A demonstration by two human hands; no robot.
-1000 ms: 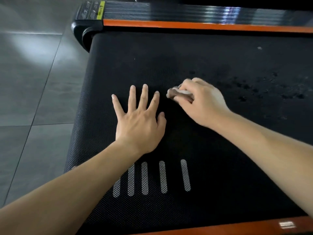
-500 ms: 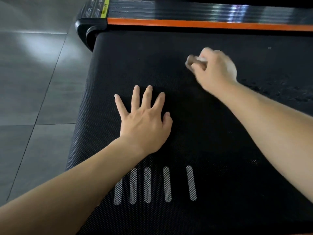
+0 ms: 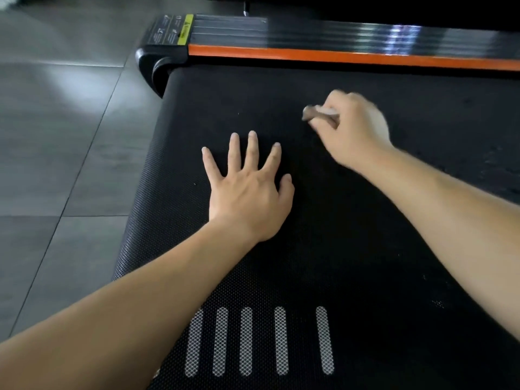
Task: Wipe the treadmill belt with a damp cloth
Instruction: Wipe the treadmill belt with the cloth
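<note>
On the black textured treadmill belt (image 3: 351, 249), near its rounded end, the person's left hand (image 3: 247, 192) lies flat, palm down, its fingers (image 3: 251, 149) released and spread wide, nothing under them but the belt. Just beyond it and to its right, the right hand (image 3: 351, 128) is blurred, knuckles up, with its fingers (image 3: 323, 126) clenched around a small wadded cloth (image 3: 318, 112); only a pale and brownish bit of the cloth pokes out past the thumb side of the fist, held low against the belt surface. The two hands are near each other but apart. Both bare forearms reach in from the near edge. Closer to the viewer, a row of five pale mesh-patterned stripes (image 3: 246, 340) is printed on the belt, partly overlapped by the left forearm. Along the far side of the belt runs an orange strip (image 3: 337, 56), and behind it a glossy black ribbed side rail (image 3: 323, 32) carrying a yellow-edged label (image 3: 181, 29) at its end. A black plastic end cap (image 3: 157, 66) wraps the corner. Grey floor tiles (image 3: 56, 136) spread out to the left. Some faint dark specks mark the belt at the right edge.
</note>
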